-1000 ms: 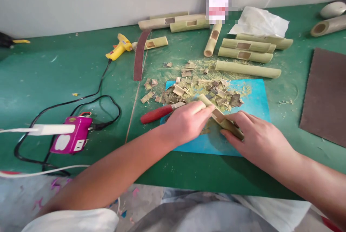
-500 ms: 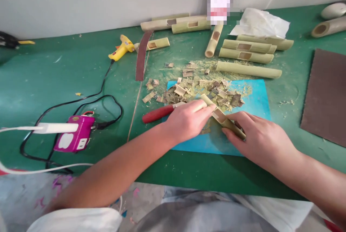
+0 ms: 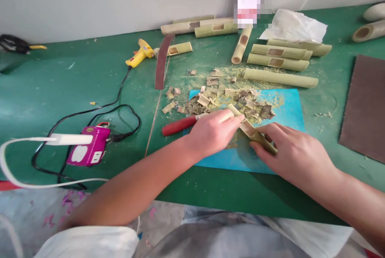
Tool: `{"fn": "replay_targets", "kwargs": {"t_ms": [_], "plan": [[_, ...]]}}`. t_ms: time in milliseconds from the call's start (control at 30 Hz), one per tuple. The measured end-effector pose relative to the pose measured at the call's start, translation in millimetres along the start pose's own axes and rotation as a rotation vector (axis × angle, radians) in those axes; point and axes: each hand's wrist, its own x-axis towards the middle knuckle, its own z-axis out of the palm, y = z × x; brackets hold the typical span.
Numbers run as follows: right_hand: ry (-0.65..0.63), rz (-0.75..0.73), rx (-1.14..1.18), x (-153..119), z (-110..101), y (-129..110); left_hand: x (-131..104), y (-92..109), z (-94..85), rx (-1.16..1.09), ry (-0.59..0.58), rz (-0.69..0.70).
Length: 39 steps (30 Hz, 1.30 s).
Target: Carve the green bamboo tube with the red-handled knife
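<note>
A bamboo tube (image 3: 248, 127) with a rectangular opening lies slanted between my hands, over a blue sheet (image 3: 293, 109). My left hand (image 3: 215, 130) is closed round its far end, fingertips near the opening. The near end is gripped by my right hand (image 3: 288, 148), thumb on one side and fingers on the other. Beside my left wrist lies a red-handled tool (image 3: 178, 125); its front part is hidden by that hand. Bamboo chips (image 3: 204, 99) and shavings are heaped just beyond the hands, partly on the sheet.
More cut bamboo tubes (image 3: 281, 77) lie at the back, near white paper (image 3: 293, 27). A yellow glue gun (image 3: 140, 54), a brown strip (image 3: 162, 63) and a purple power adapter (image 3: 90, 146) with cables are on the left. A dark brown sheet (image 3: 365, 107) lies at right.
The whole view has shifted a little, so the table's things appear slightly further right. Both hands keep their hold on the bamboo tube, with hardly any change in pose.
</note>
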Motion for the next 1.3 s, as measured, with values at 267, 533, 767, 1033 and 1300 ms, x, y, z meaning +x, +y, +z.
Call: {"fn": "replay_targets", "kwargs": {"t_ms": [267, 533, 767, 1033, 1300], "plan": [[0.020, -0.024, 0.025, 1, 1, 2, 0, -1, 3.8, 0.044, 0.052, 0.030], [0.049, -0.037, 0.034, 1, 2, 2, 0, -2, 4.5, 0.054, 0.054, -0.002], [0.026, -0.014, 0.009, 1, 1, 1, 0, -2, 4.8, -0.009, 0.049, 0.037], [0.010, 0.023, 0.101, 1, 1, -2, 2, -19, 4.0, 0.120, 0.165, -0.060], [0.036, -0.032, 0.076, 1, 3, -2, -4, -7, 3.5, -0.047, 0.032, 0.004]]}}
